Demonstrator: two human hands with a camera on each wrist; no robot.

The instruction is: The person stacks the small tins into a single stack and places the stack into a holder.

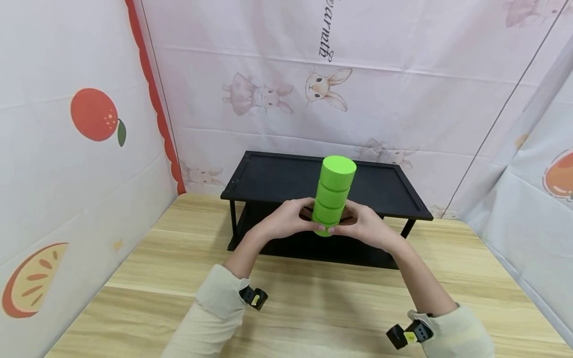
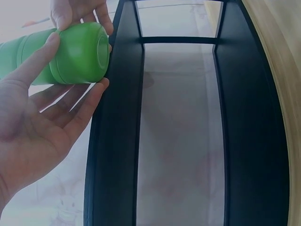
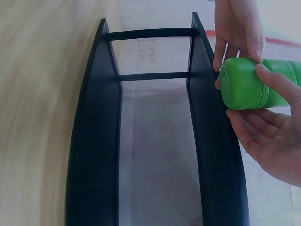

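A bright green cylinder [image 1: 332,194] with grooves round its side is held up, tilted slightly, over the front edge of a black two-tier shelf [image 1: 282,176]. My left hand [image 1: 290,220] grips its lower part from the left, and my right hand [image 1: 368,226] grips it from the right. Both thumbs press the near side close to the bottom. In the left wrist view the rounded base of the cylinder [image 2: 87,52] shows, with fingers spread beneath it. The right wrist view has the cylinder [image 3: 244,87] right beside the shelf's upper board [image 3: 211,122].
The shelf stands on a light wooden table [image 1: 295,303], its lower board [image 1: 309,251] partly hidden behind my hands. A curtain [image 1: 277,74] with rabbit prints hangs behind, and fruit-patterned cloth [image 1: 58,189] closes off the left side.
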